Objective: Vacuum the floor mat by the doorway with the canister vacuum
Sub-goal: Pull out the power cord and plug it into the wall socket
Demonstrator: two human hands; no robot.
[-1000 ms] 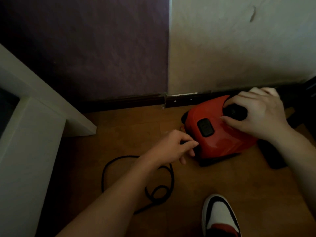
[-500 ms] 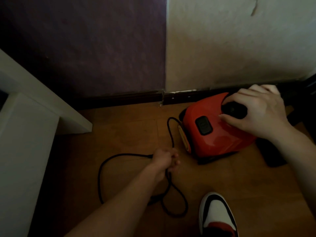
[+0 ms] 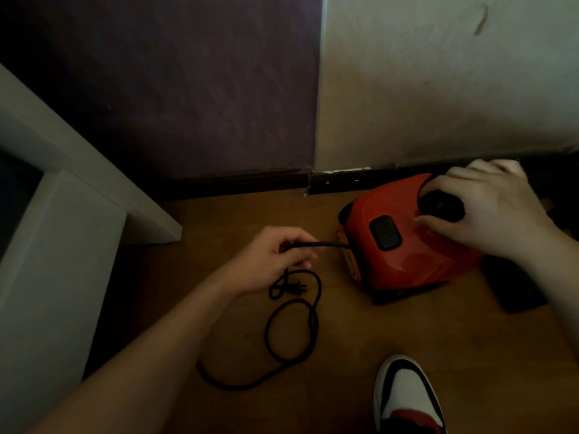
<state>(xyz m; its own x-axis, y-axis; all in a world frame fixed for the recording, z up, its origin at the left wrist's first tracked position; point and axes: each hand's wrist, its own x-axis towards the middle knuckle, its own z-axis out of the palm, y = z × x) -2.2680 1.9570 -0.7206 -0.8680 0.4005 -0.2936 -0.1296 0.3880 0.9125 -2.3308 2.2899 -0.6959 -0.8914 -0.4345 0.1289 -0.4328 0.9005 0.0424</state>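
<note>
Since half a second ago the left hand (image 3: 275, 252) has lifted off the low loops and come up toward the canister vacuum (image 3: 407, 255), and the wide loop of cord (image 3: 293, 327) that lay out to the left has gathered into a smaller coil on the wooden floor (image 3: 360, 333) just below that hand. The left hand now pinches the black cord between thumb and curled fingers, and the short stretch from the hand to the vacuum's near side runs straight and level. The plug (image 3: 294, 288) lies on the floor just under the hand, at the top of the coil. The red vacuum sits on the floor close to the dark skirting board (image 3: 244, 180), below the pale wall. The right hand (image 3: 488, 211) rests on top of it, fingers curled round the black handle (image 3: 438, 203), beside a dark oval button (image 3: 384, 235). A flat dark object (image 3: 513, 286), too dim to identify, lies on the floor to the right of the vacuum. A white, black and red shoe (image 3: 407, 399) stands at the lower edge, and a white piece of furniture (image 3: 62, 245) fills the left side
</note>
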